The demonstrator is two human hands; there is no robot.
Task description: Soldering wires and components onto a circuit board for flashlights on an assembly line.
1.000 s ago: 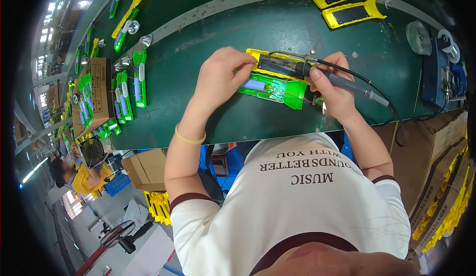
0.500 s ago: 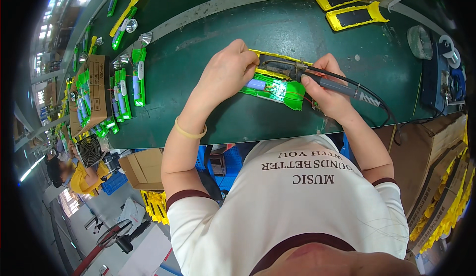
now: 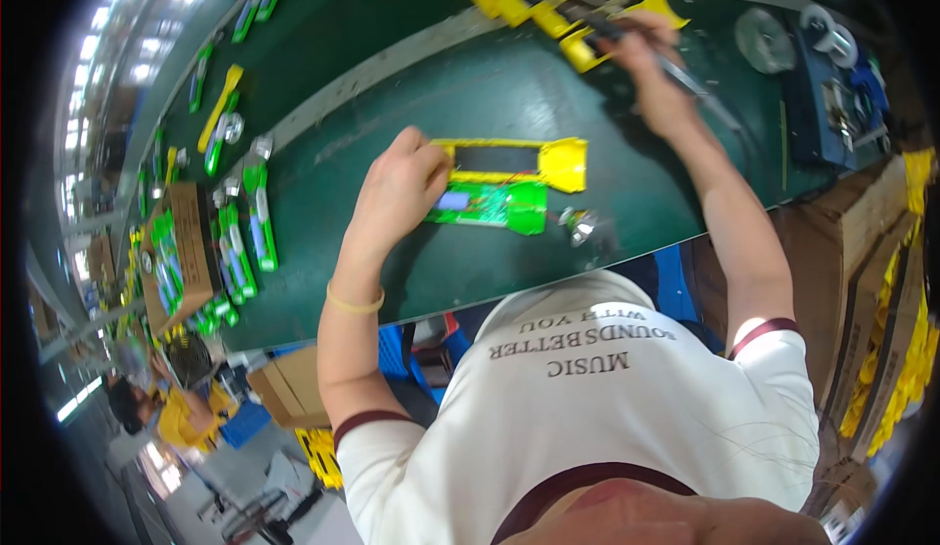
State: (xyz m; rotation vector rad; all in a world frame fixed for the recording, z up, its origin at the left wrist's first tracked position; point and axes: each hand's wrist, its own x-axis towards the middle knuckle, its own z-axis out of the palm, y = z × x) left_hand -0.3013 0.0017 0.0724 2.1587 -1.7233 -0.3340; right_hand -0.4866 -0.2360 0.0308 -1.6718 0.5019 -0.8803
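Observation:
My left hand (image 3: 399, 185) is closed at the left end of a yellow plastic casing (image 3: 563, 165) with a dark panel in it. Just below that casing lies a green casing (image 3: 527, 208), holding a blue cylindrical battery cell (image 3: 451, 201) and thin wires; the left fingertips hide its left end. A small shiny reflector (image 3: 579, 225) sits to the right of the green casing. Over the far yellow parts, my right hand (image 3: 641, 55), smeared by motion, is closed around a soldering iron (image 3: 685, 80) with a dark handle.
Several yellow casings (image 3: 580, 50) lie at the far side of the green bench. A blue soldering station (image 3: 832, 94) with a wire spool (image 3: 835, 44) stands on the right. At left are green casings (image 3: 259, 217) and a cardboard box (image 3: 196, 241). Another person (image 3: 186, 418) sits beyond.
My right hand has moved up and away with the soldering iron, to the far yellow casings. The yellow casing now lies flat above the green one, and the reflector has come into view.

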